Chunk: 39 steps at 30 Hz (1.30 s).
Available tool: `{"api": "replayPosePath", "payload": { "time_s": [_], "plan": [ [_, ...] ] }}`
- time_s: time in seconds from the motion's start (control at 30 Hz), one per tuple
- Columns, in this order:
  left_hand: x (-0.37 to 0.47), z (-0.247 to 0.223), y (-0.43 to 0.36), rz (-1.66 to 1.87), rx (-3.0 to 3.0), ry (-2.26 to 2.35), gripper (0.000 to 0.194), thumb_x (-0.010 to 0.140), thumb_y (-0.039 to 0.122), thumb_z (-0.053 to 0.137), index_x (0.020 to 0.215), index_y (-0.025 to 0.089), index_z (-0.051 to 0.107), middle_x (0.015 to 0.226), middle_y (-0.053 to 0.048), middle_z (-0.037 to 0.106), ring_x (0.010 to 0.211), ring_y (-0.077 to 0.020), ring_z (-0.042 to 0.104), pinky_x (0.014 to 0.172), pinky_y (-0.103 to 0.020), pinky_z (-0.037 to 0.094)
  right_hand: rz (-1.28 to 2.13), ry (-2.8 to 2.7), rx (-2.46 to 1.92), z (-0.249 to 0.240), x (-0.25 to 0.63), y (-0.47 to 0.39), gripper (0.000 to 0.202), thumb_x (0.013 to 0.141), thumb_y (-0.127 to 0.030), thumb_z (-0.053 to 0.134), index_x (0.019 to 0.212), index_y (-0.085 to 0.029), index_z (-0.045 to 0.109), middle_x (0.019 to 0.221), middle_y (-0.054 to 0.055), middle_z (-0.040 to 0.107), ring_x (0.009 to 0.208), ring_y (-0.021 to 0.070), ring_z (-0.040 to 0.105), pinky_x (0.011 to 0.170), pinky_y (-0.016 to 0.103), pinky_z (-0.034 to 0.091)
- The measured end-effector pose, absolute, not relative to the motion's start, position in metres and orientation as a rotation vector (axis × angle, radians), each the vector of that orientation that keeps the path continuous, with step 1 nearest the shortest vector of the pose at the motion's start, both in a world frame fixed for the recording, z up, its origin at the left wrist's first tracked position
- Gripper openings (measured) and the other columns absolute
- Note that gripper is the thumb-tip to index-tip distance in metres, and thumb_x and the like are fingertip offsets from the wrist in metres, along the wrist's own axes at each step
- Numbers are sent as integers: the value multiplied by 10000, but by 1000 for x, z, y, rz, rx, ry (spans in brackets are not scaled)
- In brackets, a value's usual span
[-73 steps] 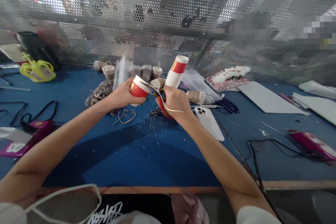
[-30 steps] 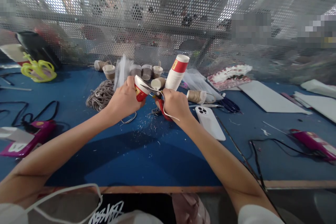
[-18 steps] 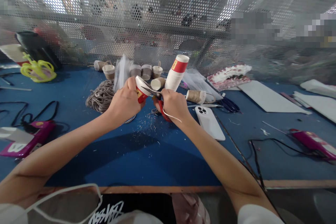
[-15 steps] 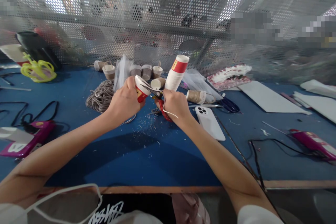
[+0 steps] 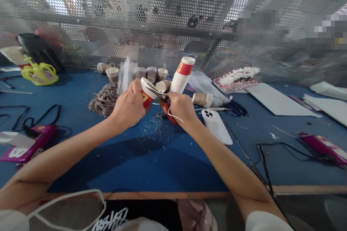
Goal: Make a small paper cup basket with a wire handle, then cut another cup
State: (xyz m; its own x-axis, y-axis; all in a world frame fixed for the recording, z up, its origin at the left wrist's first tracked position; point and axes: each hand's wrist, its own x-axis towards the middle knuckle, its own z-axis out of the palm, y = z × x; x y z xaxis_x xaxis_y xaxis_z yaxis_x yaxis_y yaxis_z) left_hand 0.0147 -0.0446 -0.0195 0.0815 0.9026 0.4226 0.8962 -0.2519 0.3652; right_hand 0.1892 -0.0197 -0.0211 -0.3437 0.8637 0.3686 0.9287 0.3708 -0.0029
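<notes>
A red and white paper cup (image 5: 148, 95) is tilted in my left hand (image 5: 129, 105), whose fingers are wrapped round it. My right hand (image 5: 180, 107) grips scissors with red handles (image 5: 168, 112); their dark blades reach left to the cup's rim. A thin white cord (image 5: 176, 116) hangs over my right hand. Just behind that hand stands a leaning stack of paper cups (image 5: 182, 74). Left of my left hand lies a heap of grey cord (image 5: 103, 99). Small white scraps are scattered on the blue table below my hands.
Cord-wrapped cups (image 5: 151, 74) line the back before a perforated metal screen (image 5: 162, 18). A white phone (image 5: 217, 126) and a wrapped cup (image 5: 202, 99) lie right of my hands. Purple devices (image 5: 32, 144) with black cables sit on both sides. A yellow crown-shaped item (image 5: 40, 74) is at left.
The cup in my left hand has shifted slightly and shows more of its opening. The scissor blades look closer together. My right hand has barely moved.
</notes>
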Motion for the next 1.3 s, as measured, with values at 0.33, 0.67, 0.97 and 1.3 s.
{"api": "replayPosePath", "payload": {
  "time_s": [0.33, 0.67, 0.97, 1.3],
  "plan": [
    [-15, -5, -12, 796, 1783, 1058, 470, 575, 309, 735, 988, 162, 564, 890, -51, 659, 761, -184, 638, 651, -309, 546, -231, -2296, -1444, -19, 195, -15, 164, 830, -225, 488, 834, -144, 630, 780, 118, 692, 740, 218, 635, 608, 311, 362],
    [-4, -13, -22, 884, 1898, 1220, 526, 606, 273, 719, 1088, 164, 539, 908, -44, 639, 708, -142, 586, 584, -264, 509, -277, -2360, -1540, -13, 193, -18, 231, 836, -305, 535, 929, -116, 628, 854, 150, 699, 777, 249, 646, 585, 322, 315],
    [-6, -16, -16, 897, 1867, 1252, 505, 588, 274, 732, 1049, 163, 558, 873, -31, 644, 719, -148, 594, 620, -280, 522, -267, -2334, -1504, -19, 196, -13, 206, 850, -247, 464, 850, -131, 635, 831, 155, 718, 744, 236, 646, 601, 325, 343],
    [0, -16, -22, 849, 1874, 1299, 519, 596, 256, 709, 1070, 162, 521, 842, -14, 620, 659, -129, 566, 557, -263, 492, -280, -2401, -1520, -17, 189, -19, 272, 865, -313, 500, 974, -96, 623, 915, 175, 713, 754, 241, 644, 577, 326, 313]
  ]
}}
